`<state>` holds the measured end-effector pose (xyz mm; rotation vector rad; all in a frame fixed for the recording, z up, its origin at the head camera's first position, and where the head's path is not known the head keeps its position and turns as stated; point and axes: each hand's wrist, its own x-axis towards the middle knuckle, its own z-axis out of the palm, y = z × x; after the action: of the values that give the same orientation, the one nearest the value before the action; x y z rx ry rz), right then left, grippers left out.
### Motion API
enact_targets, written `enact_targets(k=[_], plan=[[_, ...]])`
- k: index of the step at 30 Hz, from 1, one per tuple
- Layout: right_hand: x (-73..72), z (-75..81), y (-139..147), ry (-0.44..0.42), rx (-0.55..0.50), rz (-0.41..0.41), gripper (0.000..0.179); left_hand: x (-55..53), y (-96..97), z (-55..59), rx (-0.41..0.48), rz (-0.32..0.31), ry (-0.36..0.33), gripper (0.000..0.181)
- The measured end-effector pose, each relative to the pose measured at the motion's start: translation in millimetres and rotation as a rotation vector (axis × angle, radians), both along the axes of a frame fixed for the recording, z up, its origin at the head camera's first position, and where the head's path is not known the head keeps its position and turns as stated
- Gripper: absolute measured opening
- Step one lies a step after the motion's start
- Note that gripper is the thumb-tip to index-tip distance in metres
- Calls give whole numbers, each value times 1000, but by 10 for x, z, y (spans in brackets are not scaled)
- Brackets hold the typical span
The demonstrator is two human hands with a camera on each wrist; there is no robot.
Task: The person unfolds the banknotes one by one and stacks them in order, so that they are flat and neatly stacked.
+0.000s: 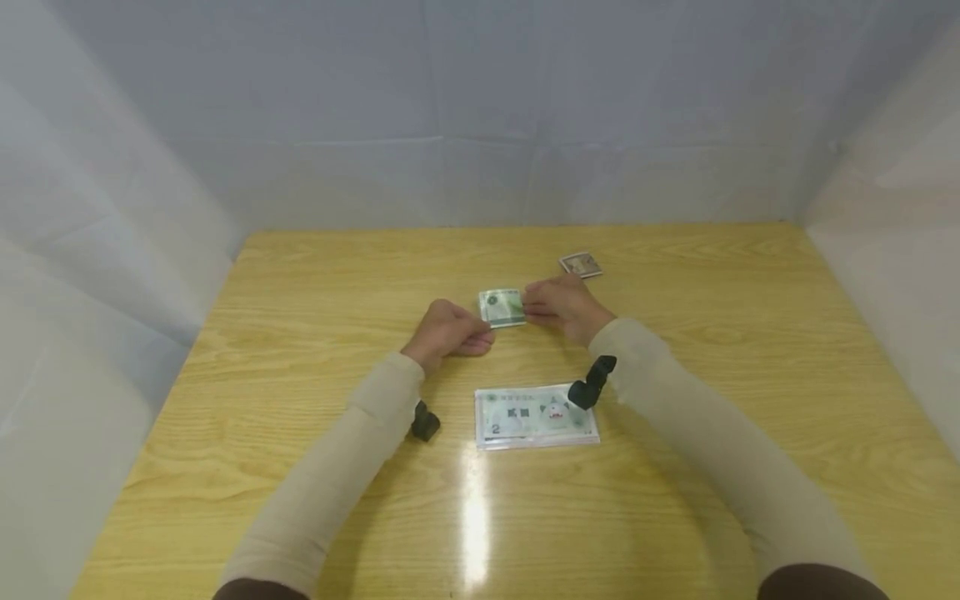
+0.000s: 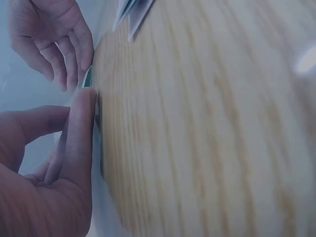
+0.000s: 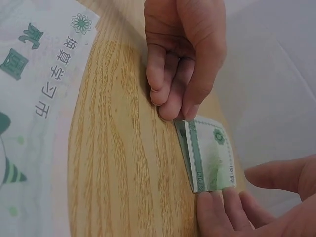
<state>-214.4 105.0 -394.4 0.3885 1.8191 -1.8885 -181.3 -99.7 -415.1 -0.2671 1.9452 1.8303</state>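
A folded green play-money note lies on the table between my two hands. My left hand pinches its near left corner between thumb and index finger, the other fingers curled under. At the opposite end, the fingers of my right hand touch the note's edge, nearly straight. The right wrist view shows the right thumb held apart from those fingers, above the table. There the folded note has its layers slightly parted along the edge towards me.
Nearer to me lies a flat stack of green play-money notes, a 2 on the top one. A small folded brown note sits just beyond my right hand. Pale cloth walls enclose the back and sides of the wooden table.
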Motion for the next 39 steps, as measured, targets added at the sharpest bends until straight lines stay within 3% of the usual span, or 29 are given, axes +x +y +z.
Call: enact_targets(k=[6,15,22,30,35,39], plan=[[8,-3,25,32,-17,-9,45,-6,11,-6,-4,-12,7,19],[1,11,65,76,12,-11,41,13,31,90,-4,-51,31,18],[64,69,140,122,46,19,38,75,27,165,-13,-91,49,22],[183,118,200,162,21,49,36,181,-83,204,-7,-69,74,30],[310,127,229,158,38,81,36,275,-121,232,47,-82,68,31],[404,144,253,147,25,102,36,341,-101,275,139,-65,15,33]])
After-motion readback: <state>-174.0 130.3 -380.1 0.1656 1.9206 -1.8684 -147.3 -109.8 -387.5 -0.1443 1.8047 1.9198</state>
